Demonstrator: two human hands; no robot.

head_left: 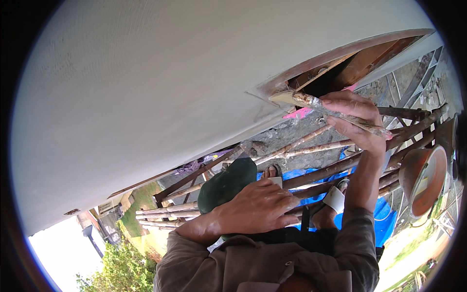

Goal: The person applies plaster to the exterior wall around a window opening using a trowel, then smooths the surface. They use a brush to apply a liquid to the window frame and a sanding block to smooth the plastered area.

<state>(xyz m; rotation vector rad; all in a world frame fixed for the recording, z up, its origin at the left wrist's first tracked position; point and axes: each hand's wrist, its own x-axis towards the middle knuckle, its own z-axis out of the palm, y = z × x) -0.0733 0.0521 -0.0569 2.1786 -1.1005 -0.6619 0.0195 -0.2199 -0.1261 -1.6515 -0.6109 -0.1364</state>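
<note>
Brown long sleeves [204, 248] bunch at both wrists, a button at 6 o'clock; white-strapped sandals [335, 198] sit on both feet toward 5 o'clock.

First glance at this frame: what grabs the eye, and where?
The big off-white plastered wall fills the upper left. At upper right, the right hand holds a paint-crusted brush against the edge of a framed opening in that wall. At lower centre the left hand rests on a dark green cap, with a bamboo pole scaffold beneath and an orange bucket at far right.
</note>
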